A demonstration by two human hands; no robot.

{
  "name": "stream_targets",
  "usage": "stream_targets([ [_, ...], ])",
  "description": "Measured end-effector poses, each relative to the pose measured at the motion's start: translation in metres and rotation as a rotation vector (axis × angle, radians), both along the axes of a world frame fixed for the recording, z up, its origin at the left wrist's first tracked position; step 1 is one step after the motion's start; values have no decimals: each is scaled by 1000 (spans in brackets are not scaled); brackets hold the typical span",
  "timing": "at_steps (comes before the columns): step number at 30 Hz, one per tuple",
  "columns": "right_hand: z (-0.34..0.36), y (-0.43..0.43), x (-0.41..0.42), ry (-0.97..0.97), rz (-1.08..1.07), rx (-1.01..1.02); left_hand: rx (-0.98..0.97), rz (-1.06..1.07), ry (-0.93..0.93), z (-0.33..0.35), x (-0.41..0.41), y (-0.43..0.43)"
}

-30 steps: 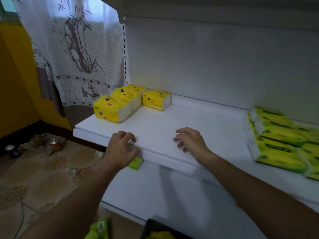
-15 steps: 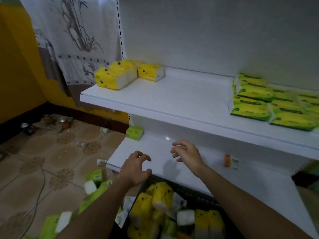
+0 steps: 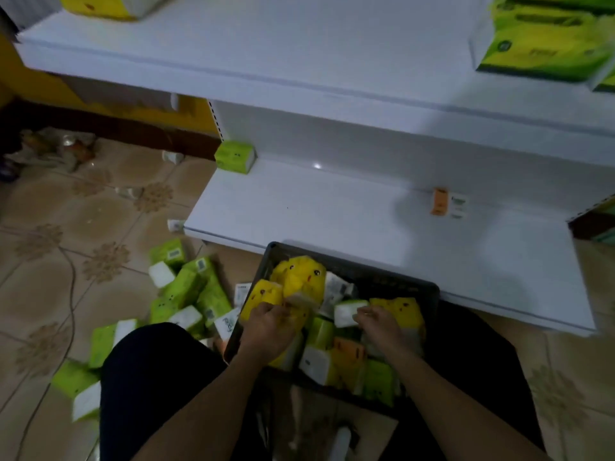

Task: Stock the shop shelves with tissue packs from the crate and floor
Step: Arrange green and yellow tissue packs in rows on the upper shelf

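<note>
Left hand: fingers curled over a yellow pack at the near-left of the crate. Right hand: fingers bent against a white-ended pack beside it; the blur hides whether it grips. Half a second earlier both hands hovered spread above the crate, and before that they rested on the upper shelf. They have now dropped into the stock, so a fresh pick-up appears to be starting.

Task items: soft, wrapped bricks, the yellow ones printed with a face, green and orange among them, heaped at all angles in the crate. Scattered green packs lie on the floor left of it. A single green pack stands at the back-left corner of the lower shelf. Much stocking seemingly remains.
</note>
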State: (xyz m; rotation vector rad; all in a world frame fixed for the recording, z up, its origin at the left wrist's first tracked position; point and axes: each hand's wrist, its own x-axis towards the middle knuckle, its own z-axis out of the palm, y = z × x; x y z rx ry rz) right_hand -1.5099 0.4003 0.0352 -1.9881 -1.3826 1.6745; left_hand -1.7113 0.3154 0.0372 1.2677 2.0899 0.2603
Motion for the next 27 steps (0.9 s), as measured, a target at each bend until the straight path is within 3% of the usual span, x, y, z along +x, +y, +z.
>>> stream_targets([
  [3,-18,2,-3,2,-11,-99,-128,147,2,-11,-2,4],
  [7,-32,11,-20,113,-185,-211,-101,331,154,-27,-11,7],
  [13,-44,14,-62,140,-117,-288,-290,286,101,-45,-26,8],
  [19,-57,0,-77,140,-86,-375,-389,302,183,-61,-23,11],
  [22,-59,-6,-72,115,-71,-428,-406,343,133,-62,-26,16],
  [24,-60,-9,-66,74,-58,-412,-361,420,44,-59,-33,17],
  [27,-53,-6,-64,-28,-9,-226,-281,486,-3,-43,-45,18],
])
